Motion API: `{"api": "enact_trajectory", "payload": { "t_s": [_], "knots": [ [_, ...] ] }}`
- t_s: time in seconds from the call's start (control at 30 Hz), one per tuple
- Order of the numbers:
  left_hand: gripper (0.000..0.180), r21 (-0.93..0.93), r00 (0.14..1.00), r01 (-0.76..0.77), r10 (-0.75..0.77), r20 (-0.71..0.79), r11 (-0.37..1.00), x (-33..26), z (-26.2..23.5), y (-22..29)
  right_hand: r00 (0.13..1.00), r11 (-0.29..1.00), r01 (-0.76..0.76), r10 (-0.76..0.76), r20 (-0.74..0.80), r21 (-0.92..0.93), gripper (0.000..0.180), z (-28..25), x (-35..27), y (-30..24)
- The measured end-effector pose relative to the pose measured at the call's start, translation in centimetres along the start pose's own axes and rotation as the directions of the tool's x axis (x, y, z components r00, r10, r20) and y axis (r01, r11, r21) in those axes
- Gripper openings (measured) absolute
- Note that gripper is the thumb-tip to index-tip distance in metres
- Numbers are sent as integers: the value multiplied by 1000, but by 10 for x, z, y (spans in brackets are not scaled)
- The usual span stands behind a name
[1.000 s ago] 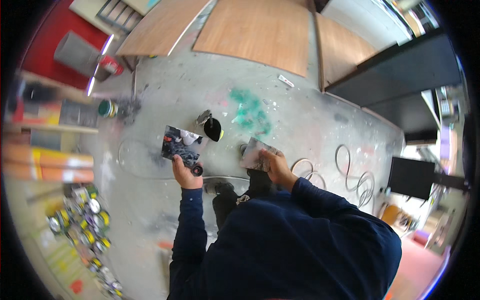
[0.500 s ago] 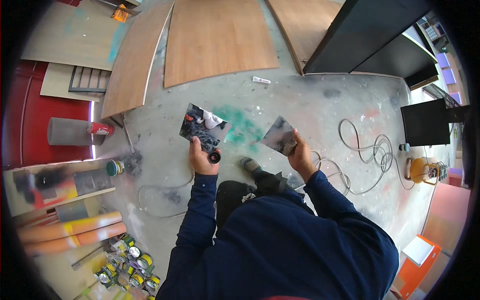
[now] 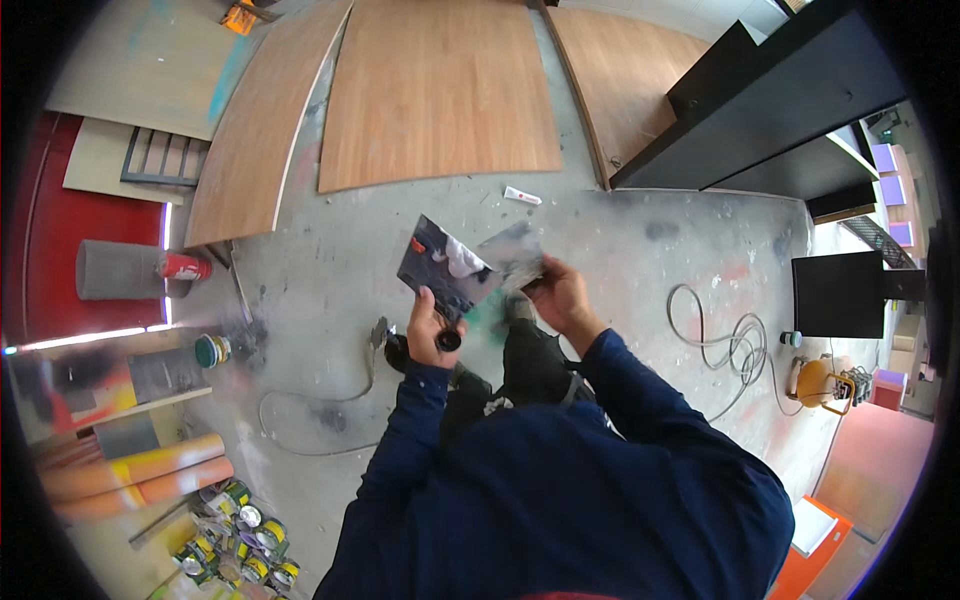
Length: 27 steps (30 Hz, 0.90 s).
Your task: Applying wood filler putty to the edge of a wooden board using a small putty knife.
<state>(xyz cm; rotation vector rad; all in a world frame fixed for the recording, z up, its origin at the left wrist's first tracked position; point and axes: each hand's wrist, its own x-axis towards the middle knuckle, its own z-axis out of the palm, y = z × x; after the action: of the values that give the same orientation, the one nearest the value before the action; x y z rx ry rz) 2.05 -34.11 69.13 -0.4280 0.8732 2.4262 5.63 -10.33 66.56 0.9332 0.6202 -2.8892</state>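
Note:
In my left hand (image 3: 428, 332) is a thin dark, smeared plate (image 3: 424, 262), gripped at its lower edge with the thumb on top. A blob of white paste (image 3: 463, 258) lies on the plate, with a small red dab (image 3: 418, 244) near its upper left corner. A round black piece (image 3: 449, 340) shows beside the left palm; how it is held cannot be made out. Closed around the edge of a thin grey flat scraper (image 3: 514, 246) is my right hand (image 3: 562, 296). The scraper's left side meets or overlaps the plate's right edge, close to the paste.
Wood panels (image 3: 440, 100) lean ahead, and a black cabinet (image 3: 760, 110) stands at right. A white tube (image 3: 522, 195) lies on the floor. A coiled hose (image 3: 740, 345) spreads at right, near a yellow compressor (image 3: 817, 383). Several paint cans (image 3: 250, 515) crowd the lower left.
Both hands have come together. The scraper has moved left to the plate, and the plate has shifted right and tilted. My feet and the view have shifted slightly.

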Motion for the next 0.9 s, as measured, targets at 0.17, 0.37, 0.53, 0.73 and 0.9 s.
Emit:
{"api": "enact_trajectory", "payload": {
  "t_s": [0.17,0.37,0.53,0.73,0.9],
  "knots": [
    [38,33,991,96,-92,-102,995,70,15,-20,958,959,-284,284,-20,3,21,1,98,6],
    [41,187,911,19,60,-408,982,195,10,-66,696,727,-671,548,464,147,53,-86,247,-47],
    [34,23,877,49,-31,-479,999,299,-16,-106,910,161,-399,192,-368,-903,42,-246,406,-65],
    [31,29,842,40,-18,-539,999,400,-68,-159,977,-655,-193,-55,-208,-731,30,-384,562,-83],
    [37,165,780,121,8,-625,979,436,-106,-185,997,-873,-47,-13,-73,-485,37,-403,615,-72]
  ]
}}
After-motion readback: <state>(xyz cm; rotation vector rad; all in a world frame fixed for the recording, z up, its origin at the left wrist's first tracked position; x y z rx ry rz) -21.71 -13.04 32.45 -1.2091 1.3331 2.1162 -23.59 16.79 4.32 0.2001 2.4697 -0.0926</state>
